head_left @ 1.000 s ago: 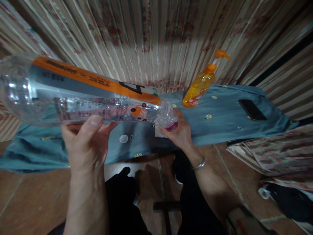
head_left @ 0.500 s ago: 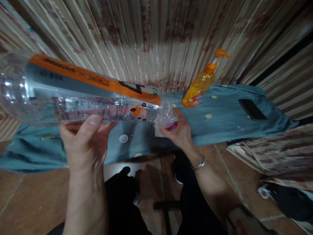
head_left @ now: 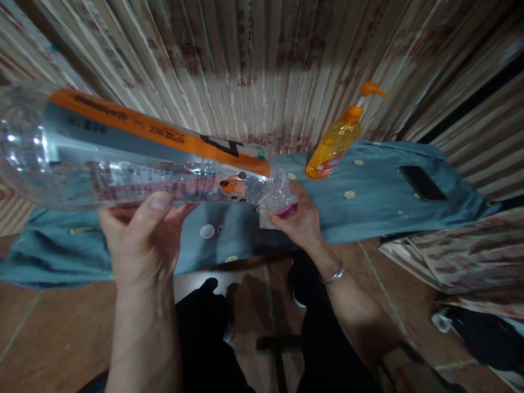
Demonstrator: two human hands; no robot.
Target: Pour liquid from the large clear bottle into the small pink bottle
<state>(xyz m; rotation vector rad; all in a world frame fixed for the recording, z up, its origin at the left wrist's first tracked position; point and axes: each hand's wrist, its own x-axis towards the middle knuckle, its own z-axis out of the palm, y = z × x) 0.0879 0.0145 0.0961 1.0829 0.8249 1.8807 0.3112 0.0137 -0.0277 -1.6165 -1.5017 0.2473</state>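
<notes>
My left hand (head_left: 143,234) is wrapped round the underside of a large clear plastic bottle (head_left: 159,153) with an orange and grey label. The bottle lies almost level in the air, its neck lower and pointing right. At its mouth is a small clear container (head_left: 282,199) with pink liquid in the bottom, gripped by my right hand (head_left: 301,218). The two mouths appear to meet; the exact contact is hard to make out. A silver bangle circles my right wrist.
An orange pump bottle (head_left: 333,144) stands at the back of the cloth-covered table (head_left: 368,218). A black phone (head_left: 422,183) lies to the right. A white round cap (head_left: 207,231) and a pale paper piece (head_left: 267,219) rest near the front. A pleated curtain (head_left: 262,71) hangs behind.
Almost nothing differs. Both hands hold the bottle and the small container in nearly the same place, with only a tiny shift of the large bottle to the right.
</notes>
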